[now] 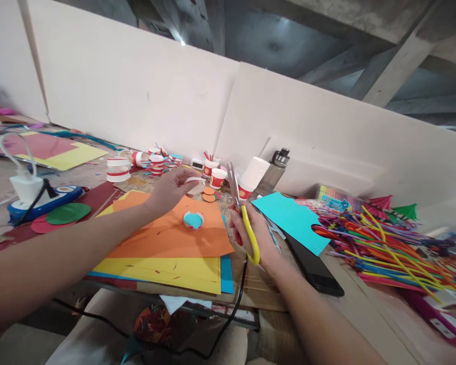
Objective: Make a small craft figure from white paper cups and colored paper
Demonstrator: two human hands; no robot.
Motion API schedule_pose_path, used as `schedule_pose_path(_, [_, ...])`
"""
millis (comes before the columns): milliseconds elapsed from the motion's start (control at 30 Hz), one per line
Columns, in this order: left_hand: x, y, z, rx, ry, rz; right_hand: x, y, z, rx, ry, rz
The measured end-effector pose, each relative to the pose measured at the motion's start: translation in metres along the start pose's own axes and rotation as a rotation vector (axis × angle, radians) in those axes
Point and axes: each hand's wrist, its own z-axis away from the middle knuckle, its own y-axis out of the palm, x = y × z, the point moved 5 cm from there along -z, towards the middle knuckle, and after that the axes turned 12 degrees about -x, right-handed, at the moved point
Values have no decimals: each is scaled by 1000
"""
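My left hand [171, 188] pinches a thin, curved white paper strip [195, 179] above the sheets; it looks like a ring cut from a paper cup. My right hand [253, 230] grips yellow-handled scissors [250, 234], the blades pointing up and away and slightly apart. Between the hands, a small cup bottom with a blue disc [193, 220] inside lies on an orange paper sheet [167, 243]. Yellow paper [167, 271] shows under the orange. Small orange discs [210, 194] lie just beyond the left fingertips.
A stack of paper cups [254, 175] and a bottle [275, 170] stand at the back. Blue paper [289, 218] overlaps a black phone [319, 274] on the right, beside many colourful pipe cleaners [395, 248]. Cut cups [118, 170] and a power strip [45, 203] are on the left.
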Motion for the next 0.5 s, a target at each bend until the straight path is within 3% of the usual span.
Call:
schedule_pose_path(100, [-4,3,7,-24,96,-20,8,7,9,97,37,-26])
schedule_pose_path(267, [-6,-1,5,-99,178,-64,26,7,15,119,-67,102])
schedule_pose_path(500, [-11,-7,5,-154,245,-420,29,11,11,156,-127,194])
